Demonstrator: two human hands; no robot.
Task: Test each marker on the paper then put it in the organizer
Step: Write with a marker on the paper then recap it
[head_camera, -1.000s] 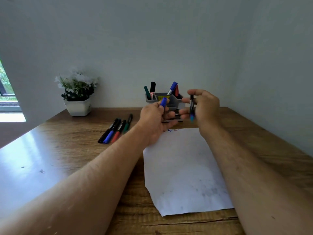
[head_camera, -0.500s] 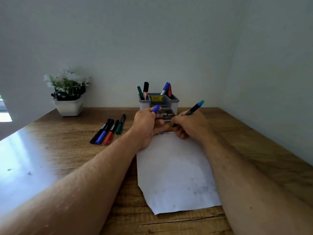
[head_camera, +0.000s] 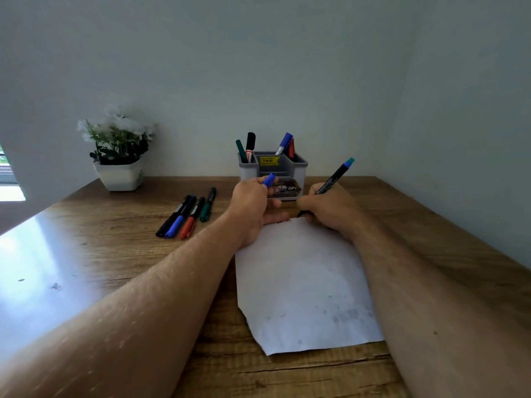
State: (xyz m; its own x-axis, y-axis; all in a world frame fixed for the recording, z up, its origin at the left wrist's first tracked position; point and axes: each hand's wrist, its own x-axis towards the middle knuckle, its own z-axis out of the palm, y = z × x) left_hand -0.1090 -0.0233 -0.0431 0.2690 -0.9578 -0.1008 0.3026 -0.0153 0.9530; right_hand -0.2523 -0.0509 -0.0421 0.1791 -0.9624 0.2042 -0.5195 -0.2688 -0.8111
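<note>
My right hand [head_camera: 330, 209] grips a black marker with a teal end [head_camera: 334, 179], its tip down at the far edge of the white paper [head_camera: 304, 282]. My left hand [head_camera: 253, 206] pinches a blue cap [head_camera: 269, 179] between thumb and fingers while its lower fingers rest on the paper's far left corner. The grey organizer [head_camera: 300, 165] stands just behind both hands, with several markers upright in it. Black, blue, red and green markers [head_camera: 186, 215] lie in a row on the desk left of my left hand.
A white pot with white flowers [head_camera: 119, 150] sits at the desk's far left by the wall. The wooden desk [head_camera: 115, 254] meets walls at the back and on the right. A window edge [head_camera: 5, 173] shows at far left.
My right hand has turned the marker tip-down and lowered it from the air onto the paper's far edge. My left hand dropped to the paper, still pinching the blue cap.
</note>
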